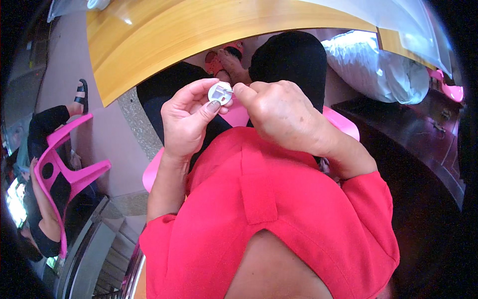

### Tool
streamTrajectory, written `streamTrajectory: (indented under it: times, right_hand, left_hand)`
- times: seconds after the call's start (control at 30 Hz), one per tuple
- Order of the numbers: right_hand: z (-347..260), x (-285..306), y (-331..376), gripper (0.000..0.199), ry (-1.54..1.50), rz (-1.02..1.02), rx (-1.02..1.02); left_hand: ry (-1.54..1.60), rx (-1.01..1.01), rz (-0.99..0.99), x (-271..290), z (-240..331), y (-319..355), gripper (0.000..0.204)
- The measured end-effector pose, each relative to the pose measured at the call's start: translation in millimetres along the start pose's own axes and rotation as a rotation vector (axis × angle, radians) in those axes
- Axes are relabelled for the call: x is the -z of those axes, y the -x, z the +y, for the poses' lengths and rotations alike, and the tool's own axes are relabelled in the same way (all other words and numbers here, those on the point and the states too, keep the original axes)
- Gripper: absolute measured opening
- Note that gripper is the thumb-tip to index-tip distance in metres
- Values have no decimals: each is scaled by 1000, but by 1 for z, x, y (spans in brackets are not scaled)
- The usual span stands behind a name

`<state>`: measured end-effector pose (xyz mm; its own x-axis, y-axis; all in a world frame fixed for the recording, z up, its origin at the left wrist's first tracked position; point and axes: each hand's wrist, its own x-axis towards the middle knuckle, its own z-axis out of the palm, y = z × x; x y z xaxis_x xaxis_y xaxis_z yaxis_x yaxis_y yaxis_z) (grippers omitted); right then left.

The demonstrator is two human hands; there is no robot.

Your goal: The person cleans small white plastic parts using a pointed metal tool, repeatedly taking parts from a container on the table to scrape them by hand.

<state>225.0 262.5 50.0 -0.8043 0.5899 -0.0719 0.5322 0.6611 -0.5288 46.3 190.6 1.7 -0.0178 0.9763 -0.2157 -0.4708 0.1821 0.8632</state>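
My left hand [185,117] holds a small round white plastic piece [214,92] above my lap, pinched between thumb and fingers. Its face is turned up and shows recesses and a small brownish spot. My right hand [281,113] is closed close beside it on the right. From its fingertips a thin, metallic-looking bit [229,91] reaches to the disc's right side. Most of whatever the right fingers grip is hidden by them, so its kind cannot be made out.
Beyond my knees a wooden table [164,40] has a curved-looking edge, with clear plastic sheeting [348,12] on top. A stuffed white sack [376,70] stands at the right. Another person [47,199] sits on a pink plastic chair [74,184] at the left.
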Motion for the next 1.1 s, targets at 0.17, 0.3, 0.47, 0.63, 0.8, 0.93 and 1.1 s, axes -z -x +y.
streamTrajectory:
  times: [0.17, 0.3, 0.47, 0.63, 0.8, 0.93, 1.1]
  right_hand:
    - [-2, -1, 0, 18, 113, -6, 0]
    - [-5, -7, 1, 16, 220, 90, 79]
    - [-7, -11, 0, 20, 261, 97, 66]
    - [-6, -3, -2, 16, 269, -2, 121]
    - [4, 9, -5, 15, 151, -145, 170]
    - [14, 2, -8, 17, -82, -276, 42]
    - [5, -6, -10, 17, -487, -102, -151]
  left_hand:
    - [1, -5, 22, -2, -1, 2, 31]
    - [-49, -2, 39, -3, -2, 3, 34]
    - [-82, -18, 41, -2, -1, 3, 35]
    - [-171, -43, 38, -7, 2, 7, 32]
    - [-288, -66, 16, -9, 1, 7, 31]
    - [-197, 5, -42, -1, -4, 2, 35]
    - [-107, -41, 45, 3, 2, -2, 38]
